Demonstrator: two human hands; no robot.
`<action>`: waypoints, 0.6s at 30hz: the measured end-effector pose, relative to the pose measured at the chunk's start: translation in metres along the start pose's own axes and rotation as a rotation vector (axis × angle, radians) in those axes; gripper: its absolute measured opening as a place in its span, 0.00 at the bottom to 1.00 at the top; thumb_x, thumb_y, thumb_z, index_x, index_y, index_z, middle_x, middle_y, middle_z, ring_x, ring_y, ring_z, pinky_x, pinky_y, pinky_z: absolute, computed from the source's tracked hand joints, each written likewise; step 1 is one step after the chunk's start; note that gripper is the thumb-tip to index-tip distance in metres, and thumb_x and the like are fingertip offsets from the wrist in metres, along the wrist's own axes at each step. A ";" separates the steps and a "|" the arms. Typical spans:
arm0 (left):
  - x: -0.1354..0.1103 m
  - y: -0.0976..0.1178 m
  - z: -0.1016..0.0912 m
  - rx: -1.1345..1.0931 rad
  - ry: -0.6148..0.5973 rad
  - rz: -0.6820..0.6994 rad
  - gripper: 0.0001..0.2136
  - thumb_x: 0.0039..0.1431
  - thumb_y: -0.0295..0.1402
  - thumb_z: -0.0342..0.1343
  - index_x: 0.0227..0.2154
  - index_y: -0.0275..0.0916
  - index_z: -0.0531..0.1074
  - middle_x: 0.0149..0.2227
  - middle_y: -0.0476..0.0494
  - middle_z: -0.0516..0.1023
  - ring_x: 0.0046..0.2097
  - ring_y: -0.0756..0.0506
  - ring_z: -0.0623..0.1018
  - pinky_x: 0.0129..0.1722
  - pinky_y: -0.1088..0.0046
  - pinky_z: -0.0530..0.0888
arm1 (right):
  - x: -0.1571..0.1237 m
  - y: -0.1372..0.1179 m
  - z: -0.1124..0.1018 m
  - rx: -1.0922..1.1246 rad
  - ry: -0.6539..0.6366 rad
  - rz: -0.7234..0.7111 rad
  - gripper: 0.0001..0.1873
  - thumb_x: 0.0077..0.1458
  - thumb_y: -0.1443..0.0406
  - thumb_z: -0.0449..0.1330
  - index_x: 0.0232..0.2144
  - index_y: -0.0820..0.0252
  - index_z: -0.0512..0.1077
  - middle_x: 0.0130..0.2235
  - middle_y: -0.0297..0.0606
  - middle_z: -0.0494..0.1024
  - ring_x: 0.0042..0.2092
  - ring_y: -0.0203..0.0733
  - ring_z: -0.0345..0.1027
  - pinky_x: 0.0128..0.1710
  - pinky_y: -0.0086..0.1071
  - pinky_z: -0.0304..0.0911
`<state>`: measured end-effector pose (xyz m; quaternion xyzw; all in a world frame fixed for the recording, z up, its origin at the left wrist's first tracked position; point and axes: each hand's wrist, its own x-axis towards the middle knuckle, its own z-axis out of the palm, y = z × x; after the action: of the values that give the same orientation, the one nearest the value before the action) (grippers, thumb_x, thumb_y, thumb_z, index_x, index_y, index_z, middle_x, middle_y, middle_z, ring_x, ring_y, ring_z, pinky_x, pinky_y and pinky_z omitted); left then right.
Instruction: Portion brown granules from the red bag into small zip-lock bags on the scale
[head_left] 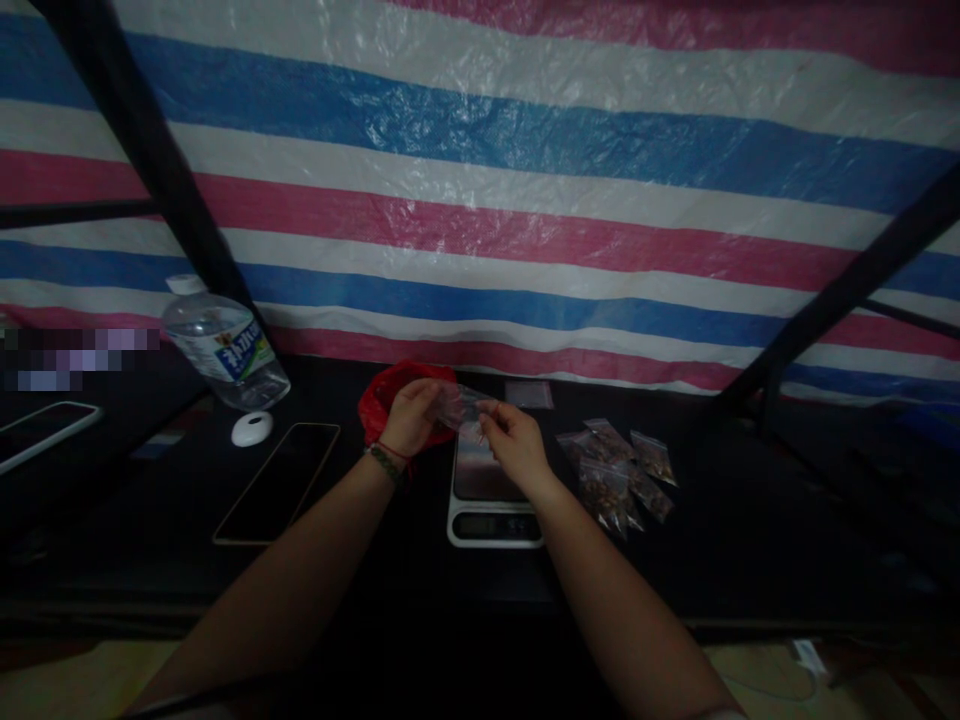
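Between my two hands is a small clear plastic bag (pixel 460 404), held above the table. The fingers of my left hand (pixel 412 415) pinch its left side, in front of a red plastic bag (pixel 375 400). My right hand (pixel 516 440) grips the other side near its edge, over a white digital kitchen scale (pixel 487 480). Whether anything lies inside the clear bag is too dim to tell. Right of the scale lies a pile of small zip bags (pixel 604 485) with brownish bits in them. Behind my right hand a flat clear bag (pixel 529 394) rests on the table.
To the left stand a large water bottle (pixel 225 345), a white rounded case (pixel 252 429) and a dark phone (pixel 281 485). Another phone (pixel 45 435) lies at the far left. A striped plastic sheet (pixel 480 220) hangs behind the black table (pixel 750 520), with slanted dark posts at both sides.
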<state>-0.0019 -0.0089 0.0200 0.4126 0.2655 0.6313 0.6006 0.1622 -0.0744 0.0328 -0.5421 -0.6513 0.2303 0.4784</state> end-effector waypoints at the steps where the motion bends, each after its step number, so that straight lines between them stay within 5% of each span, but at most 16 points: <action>1: 0.000 0.000 0.000 0.000 0.008 0.002 0.15 0.40 0.42 0.67 0.27 0.37 0.74 0.28 0.47 0.78 0.29 0.48 0.77 0.32 0.71 0.75 | 0.000 0.000 0.000 -0.006 0.002 0.006 0.14 0.55 0.60 0.54 0.40 0.56 0.75 0.22 0.30 0.72 0.22 0.35 0.63 0.23 0.27 0.58; 10: 0.004 -0.001 0.001 0.079 0.085 0.010 0.15 0.37 0.40 0.69 0.25 0.34 0.74 0.25 0.48 0.77 0.25 0.51 0.74 0.27 0.76 0.71 | 0.003 0.002 -0.001 0.032 -0.010 -0.003 0.16 0.55 0.62 0.54 0.45 0.57 0.73 0.22 0.29 0.68 0.23 0.34 0.62 0.25 0.27 0.58; 18: 0.006 -0.004 0.000 0.030 0.038 -0.037 0.15 0.41 0.37 0.68 0.31 0.34 0.74 0.28 0.47 0.77 0.27 0.51 0.75 0.30 0.75 0.71 | 0.002 -0.001 -0.003 0.058 0.070 -0.047 0.28 0.54 0.65 0.55 0.57 0.57 0.59 0.23 0.28 0.69 0.26 0.37 0.65 0.31 0.31 0.62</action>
<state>0.0009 -0.0024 0.0180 0.4045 0.2940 0.6237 0.6008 0.1647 -0.0737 0.0358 -0.5201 -0.6399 0.2185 0.5217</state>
